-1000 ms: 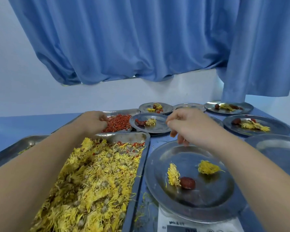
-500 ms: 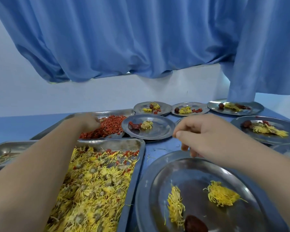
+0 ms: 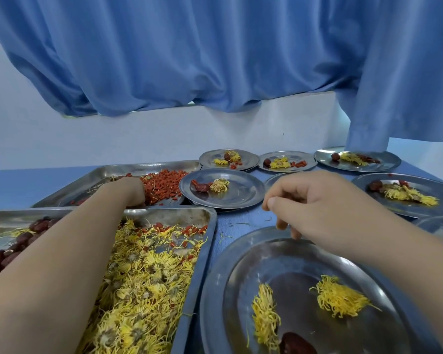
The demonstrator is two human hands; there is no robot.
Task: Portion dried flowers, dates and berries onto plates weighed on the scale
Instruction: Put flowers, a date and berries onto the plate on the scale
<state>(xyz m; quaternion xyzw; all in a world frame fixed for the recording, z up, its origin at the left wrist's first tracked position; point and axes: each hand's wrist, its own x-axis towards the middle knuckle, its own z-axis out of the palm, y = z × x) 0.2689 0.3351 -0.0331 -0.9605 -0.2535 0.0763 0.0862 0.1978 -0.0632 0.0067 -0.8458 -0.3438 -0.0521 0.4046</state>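
My left hand [image 3: 128, 191] reaches over the tray of yellow dried flowers [image 3: 143, 282] into the red berries [image 3: 164, 185] in the far steel tray [image 3: 138, 166]. Its fingers curl down into the pile, with the fingertips hidden. My right hand [image 3: 317, 208] hovers over the far rim of the near plate [image 3: 215, 290], fingers loosely curled and holding nothing I can see. On that plate lie two flower tufts [image 3: 265, 318] [image 3: 339, 298] and a dark date [image 3: 296, 344]. The scale is out of view.
A tray of dates [image 3: 0, 254] sits at the far left. Several filled plates stand behind: one with a date and a flower [image 3: 241, 195], others along the wall [image 3: 243, 155] [image 3: 381, 162] and at the right [image 3: 420, 185]. Blue curtains hang above the blue table [image 3: 241, 218].
The view has dropped closer, so the scale under the near plate has left the frame. My left hand stays in the berries. My right hand has barely shifted.
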